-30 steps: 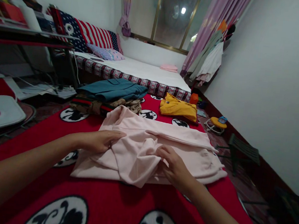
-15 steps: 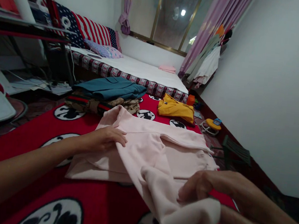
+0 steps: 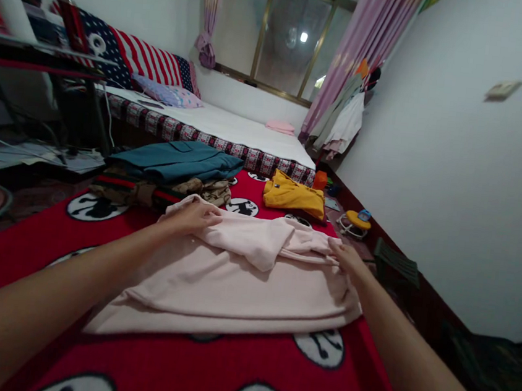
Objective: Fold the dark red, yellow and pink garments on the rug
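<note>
A pale pink garment lies on a red blanket with round black-and-white prints. Its far part is folded over in a long band. My left hand rests on the far left corner of the cloth, fingers spread and pointing right. At the far right end of the folded band is my right hand, its fingers closed on the cloth edge; the fingertips are partly hidden.
Beyond the garment, a teal garment lies on camouflage cloth at the left, and a folded yellow garment lies at the right. A bed stands behind. A small yellow stool and a dark folding stool are at the right.
My right hand has moved away from me to the far edge, and the pink part it held near me now lies folded over the garment. The view has shifted slightly.
</note>
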The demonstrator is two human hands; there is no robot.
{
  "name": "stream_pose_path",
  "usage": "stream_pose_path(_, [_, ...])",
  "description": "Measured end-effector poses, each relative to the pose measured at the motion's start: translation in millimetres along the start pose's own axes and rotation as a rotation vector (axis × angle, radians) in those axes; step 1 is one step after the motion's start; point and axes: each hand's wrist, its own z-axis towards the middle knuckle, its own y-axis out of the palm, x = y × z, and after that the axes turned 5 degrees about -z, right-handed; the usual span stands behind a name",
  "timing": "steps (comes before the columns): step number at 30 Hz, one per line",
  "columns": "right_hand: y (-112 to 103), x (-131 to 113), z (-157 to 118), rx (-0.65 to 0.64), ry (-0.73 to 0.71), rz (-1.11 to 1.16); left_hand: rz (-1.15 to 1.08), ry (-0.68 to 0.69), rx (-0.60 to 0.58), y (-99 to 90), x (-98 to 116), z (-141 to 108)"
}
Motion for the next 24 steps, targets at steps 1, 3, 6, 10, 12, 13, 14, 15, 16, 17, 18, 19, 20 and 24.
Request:
stream_pose_path(1, [6.7, 7.4, 0.7, 0.022, -0.03, -0.066, 0.029, 0.017, 0.008, 3.5, -4.2, -0.4])
stream_pose_path(3, [15.6, 14.8, 0.9, 0.099, -0.107, -0.246, 0.104, 0.057, 0.031, 7.5, -12.2, -1.8])
stream_pose_path(6, [22.5, 12.0, 3.6, 0.121, -0.115, -0.45, 0.175, 0.138, 0.065, 10.6, -21.1, -3.0])
stream_pose_path(10, [32.3, 3.2, 9.7, 0.197, -0.133, -0.409, 0.289, 0.089, 0.163, 19.6, -24.5, -6.1])
stream_pose_path(12, [33.3, 0.0, 13.0, 0.237, -0.167, -0.372, 0.331, 0.037, 0.212, 25.6, -22.8, -9.7])
stream_pose_path(13, [31.0, -1.0, 15.4, 0.255, -0.187, -0.355, 0.343, 0.023, 0.229, 28.2, -21.4, -11.7])
stream_pose_path(14, [26.5, -1.4, 18.6, 0.296, -0.215, -0.327, 0.349, 0.016, 0.24, 30.4, -19.9, -13.7])
stream_pose_path(15, [20.0, -0.8, 22.7, 0.37, -0.244, -0.283, 0.349, 0.012, 0.247, 32.0, -18.5, -15.4])
stream_pose_path(16, [12.2, 1.0, 27.5, 0.468, -0.263, -0.232, 0.344, 0.006, 0.253, 33.0, -17.1, -16.8])
stream_pose_path(17, [3.8, 4.3, 32.8, 0.567, -0.258, -0.191, 0.332, 0.003, 0.259, 33.5, -16.0, -17.9])
stream_pose_path(18, [-4.0, 8.9, 38.0, 0.642, -0.23, -0.168, 0.315, 0.005, 0.27, 33.7, -15.2, -18.7])
stream_pose_path(19, [-10.6, 14.6, 42.6, 0.679, -0.183, -0.169, 0.295, 0.017, 0.279, 33.7, -14.6, -19.2])
stream_pose_path(20, [-15.1, 20.8, 46.0, 0.673, -0.126, -0.194, 0.274, 0.04, 0.284, 33.5, -14.2, -19.4])
stream_pose_path(24, [-10.6, 37.0, 44.9, 0.579, -0.053, -0.294, 0.26, 0.229, 0.299, 33.3, -13.4, -19.5])
